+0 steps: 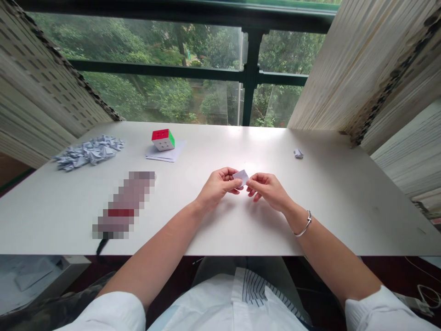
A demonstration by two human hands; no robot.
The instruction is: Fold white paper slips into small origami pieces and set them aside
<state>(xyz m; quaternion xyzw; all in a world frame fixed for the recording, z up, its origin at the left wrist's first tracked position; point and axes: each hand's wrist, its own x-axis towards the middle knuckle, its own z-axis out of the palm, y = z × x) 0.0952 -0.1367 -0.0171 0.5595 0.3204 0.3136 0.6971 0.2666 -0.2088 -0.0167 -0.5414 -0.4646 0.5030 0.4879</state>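
Note:
A small folded piece of white paper (241,176) is held between my two hands, just above the white table. My left hand (222,184) pinches its left side, thumb in front and fingers behind. With thumb and fingertips, my right hand (265,187) grips the lower right corner of the paper. A silver bracelet (303,224) circles my right wrist. The back of the paper and some of my left fingertips are hidden.
On the white table (330,193), a heap of folded papers (90,151) lies far left. A puzzle cube (163,139) rests on paper sheets (161,159). A pixelated long object (126,207) lies nearer. One small folded paper (298,154) sits at the right. Curtains frame the window.

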